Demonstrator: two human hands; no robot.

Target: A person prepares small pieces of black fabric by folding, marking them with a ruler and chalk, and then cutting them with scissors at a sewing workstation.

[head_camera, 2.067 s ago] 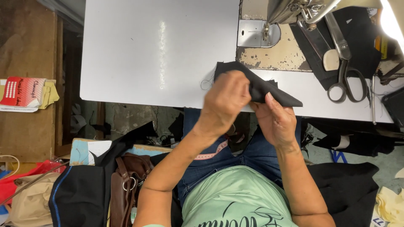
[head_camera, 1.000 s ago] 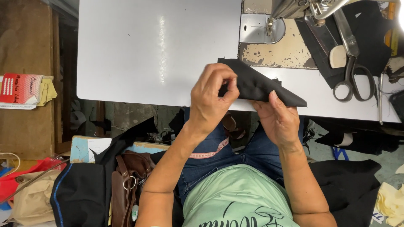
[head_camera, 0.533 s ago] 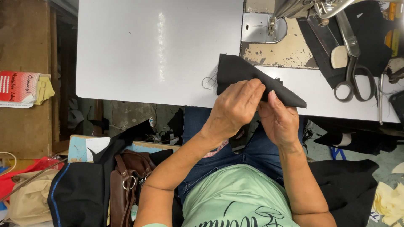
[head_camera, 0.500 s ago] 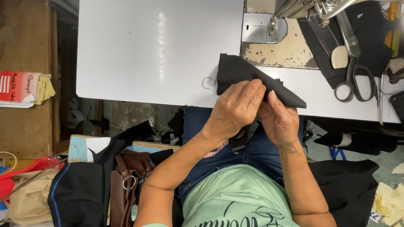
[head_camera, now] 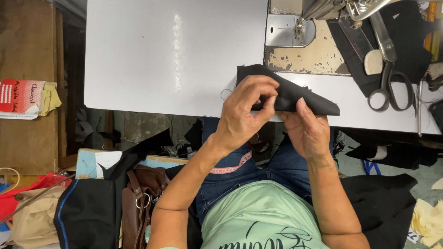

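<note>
While a person sits at a white table (head_camera: 152, 60), seen from above, both bare hands work a small piece of black cloth (head_camera: 295, 94) at the table's near edge. The left hand (head_camera: 244, 113) is curled, its thumb and first fingers pinched together on a fold of the cloth near its middle. The right hand (head_camera: 307, 129) sits just beside it, under the cloth's lower edge, with the thumb pressed up against the fabric and the fingers hidden beneath, so their grip cannot be told. The cloth lies partly on the table and partly lifted between the two hands, tapering to a point beyond the right hand.

Past the hands, farther across the table, a sewing machine (head_camera: 323, 18) stands on a worn metal plate. Out beyond the right hand lie a pair of scissors (head_camera: 390, 76) and a pale piece of chalk (head_camera: 373, 62), resting on more black fabric. A pink tape measure (head_camera: 230, 166) lies across the person's lap below the left wrist, and a brown handbag (head_camera: 136, 203) sits well off to the left side.

The fold looks small and held only by fingertips; if the pinch loosens, it would likely spring open. Dark cloth also hides edges, so the layers could end up misaligned.
</note>
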